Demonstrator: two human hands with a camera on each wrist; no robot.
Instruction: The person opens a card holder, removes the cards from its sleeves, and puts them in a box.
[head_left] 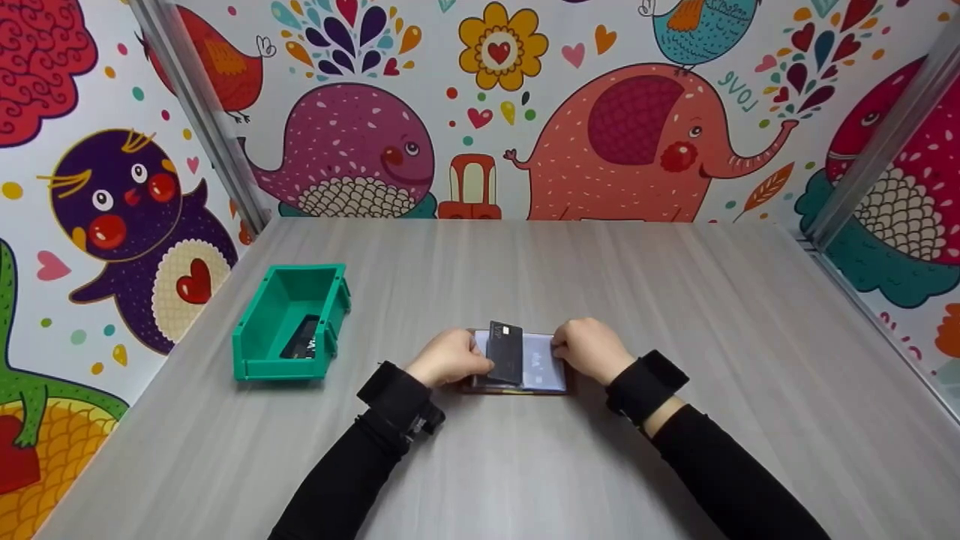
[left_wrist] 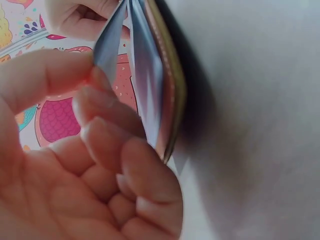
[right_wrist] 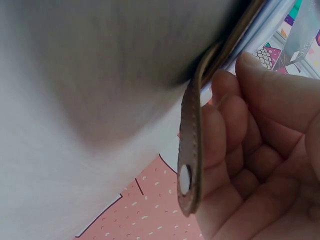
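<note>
A card holder with a brown cover and clear plastic sleeves [head_left: 544, 364] lies open on the table between both hands. A black card [head_left: 505, 354] with a chip sits aslant over its left half, the top end sticking out past the sleeves. My left hand [head_left: 454, 358] pinches a sleeve's edge between thumb and forefinger, close beside the card; the left wrist view shows this sleeve lifted from the others. At the opposite edge, my right hand [head_left: 594, 349] pinches the sleeves. A brown strap with a metal snap [right_wrist: 191, 145] hangs from the cover beside the right fingers.
A green bin [head_left: 281, 369] stands on the table to the left, with black cards [head_left: 301, 339] lying inside. Printed panels with cartoon animals [head_left: 622, 150] enclose the table at the back and sides.
</note>
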